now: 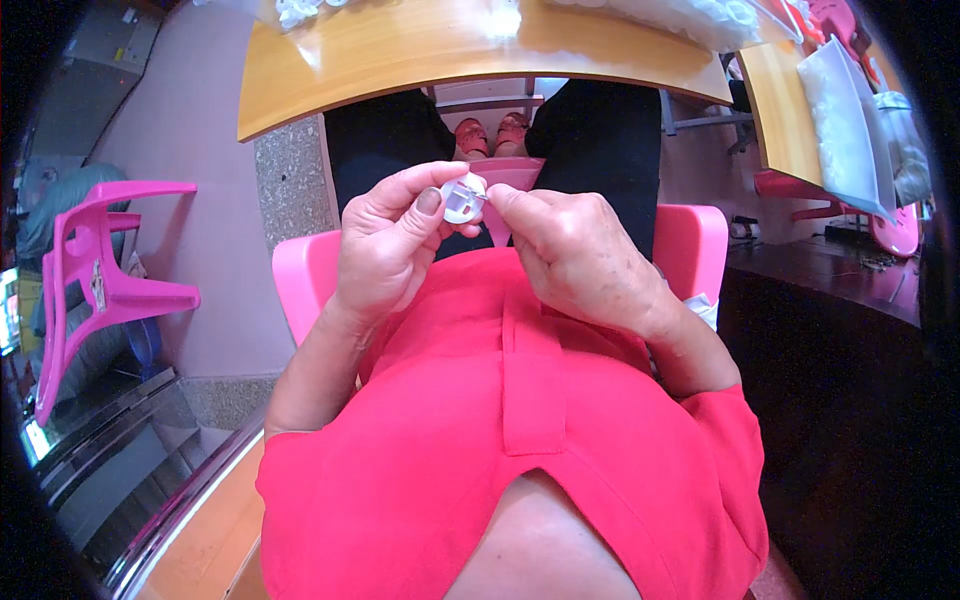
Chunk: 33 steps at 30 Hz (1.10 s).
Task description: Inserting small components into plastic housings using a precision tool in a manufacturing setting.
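Holding a small round white plastic piece (462, 199) up in front of the chest, the left hand (390, 245) pinches it between thumb and fingers, near the wooden table (420, 50) edge. The right hand (570, 250) is pinched at its right rim, looks like fitting something tiny, too small to tell. I'd guess the next move needs a steady push.

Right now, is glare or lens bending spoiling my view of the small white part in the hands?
Head view: the small white part is fairly sharp between left hand and right hand; glare washes the wooden table top; its edge bows; corners go black.
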Available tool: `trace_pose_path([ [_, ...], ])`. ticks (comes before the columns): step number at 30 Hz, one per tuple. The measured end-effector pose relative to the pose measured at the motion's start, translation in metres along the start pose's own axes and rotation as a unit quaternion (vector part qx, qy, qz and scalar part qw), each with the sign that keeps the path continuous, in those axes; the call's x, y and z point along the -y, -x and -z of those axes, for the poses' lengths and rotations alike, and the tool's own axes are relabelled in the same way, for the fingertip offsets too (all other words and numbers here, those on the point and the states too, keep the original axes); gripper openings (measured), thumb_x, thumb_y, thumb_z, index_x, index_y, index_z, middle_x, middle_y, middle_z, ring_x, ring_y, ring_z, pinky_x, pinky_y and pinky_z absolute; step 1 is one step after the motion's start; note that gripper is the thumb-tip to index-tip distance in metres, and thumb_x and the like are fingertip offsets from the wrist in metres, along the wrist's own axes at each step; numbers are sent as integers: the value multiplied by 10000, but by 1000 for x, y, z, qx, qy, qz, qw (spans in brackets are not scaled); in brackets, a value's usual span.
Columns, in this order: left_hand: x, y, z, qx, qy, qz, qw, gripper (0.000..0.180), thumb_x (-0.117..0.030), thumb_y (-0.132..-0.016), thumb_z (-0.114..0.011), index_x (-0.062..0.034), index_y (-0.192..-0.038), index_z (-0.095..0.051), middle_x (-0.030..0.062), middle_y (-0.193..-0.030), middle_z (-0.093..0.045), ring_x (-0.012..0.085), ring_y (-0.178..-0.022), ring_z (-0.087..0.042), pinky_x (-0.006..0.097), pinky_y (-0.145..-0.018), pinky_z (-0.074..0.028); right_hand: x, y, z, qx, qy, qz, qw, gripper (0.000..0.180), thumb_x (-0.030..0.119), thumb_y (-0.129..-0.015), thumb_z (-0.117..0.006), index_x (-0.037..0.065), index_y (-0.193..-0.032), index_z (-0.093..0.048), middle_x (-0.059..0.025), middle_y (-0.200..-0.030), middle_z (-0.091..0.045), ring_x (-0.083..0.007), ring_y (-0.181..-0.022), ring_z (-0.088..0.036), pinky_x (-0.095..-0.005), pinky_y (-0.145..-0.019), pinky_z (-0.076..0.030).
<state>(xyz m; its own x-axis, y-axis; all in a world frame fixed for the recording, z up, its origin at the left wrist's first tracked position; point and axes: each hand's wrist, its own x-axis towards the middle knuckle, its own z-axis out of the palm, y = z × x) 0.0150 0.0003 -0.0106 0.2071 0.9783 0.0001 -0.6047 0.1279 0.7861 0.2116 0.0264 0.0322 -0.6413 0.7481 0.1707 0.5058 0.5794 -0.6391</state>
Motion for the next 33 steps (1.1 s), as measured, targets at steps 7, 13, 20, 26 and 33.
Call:
trace_pose_path([
  [7,2,0,0,6,-20,-3,1000,263,-67,-948,-521,41,-1182,-576,149,-1082,-639,204,-958,-632,330,-828,-547,2,-1,0,13,46,6,999,225,-53,-777,-563,-11,-998,-561,-189,-711,-609,-349,-633,-634,-401,-534,-501],
  [13,4,2,-1,3,-132,-20,991,215,-37,-929,-547,28,-1118,-628,103,-1003,-644,157,-893,-626,280,-799,-533,7,-2,4,71,115,-1,991,186,-11,-790,-551,11,-974,-558,-179,-719,-626,-335,-642,-643,-399,-539,-509],
  [20,13,0,6,20,-181,-7,983,207,-35,-920,-563,33,-1101,-634,108,-1001,-644,155,-872,-624,273,-801,-522,-6,-6,9,172,82,-32,981,218,-37,-764,-546,2,-973,-590,-203,-708,-627,-350,-652,-643,-424,-584,-510],
  [26,12,-6,10,27,-32,46,998,269,-68,-954,-505,54,-1185,-566,172,-1070,-637,227,-928,-640,341,-819,-544,-13,-4,13,130,-21,-27,991,185,-41,-774,-546,-24,-948,-608,-232,-696,-609,-388,-673,-629,-431,-593,-502],
  [33,12,-5,10,24,-6,51,998,274,-62,-962,-479,65,-1193,-553,193,-1100,-626,246,-948,-642,361,-826,-549,1,0,12,127,78,-60,987,156,-14,-777,-566,-28,-932,-561,-202,-761,-648,-348,-717,-660,-417,-626,-524],
])
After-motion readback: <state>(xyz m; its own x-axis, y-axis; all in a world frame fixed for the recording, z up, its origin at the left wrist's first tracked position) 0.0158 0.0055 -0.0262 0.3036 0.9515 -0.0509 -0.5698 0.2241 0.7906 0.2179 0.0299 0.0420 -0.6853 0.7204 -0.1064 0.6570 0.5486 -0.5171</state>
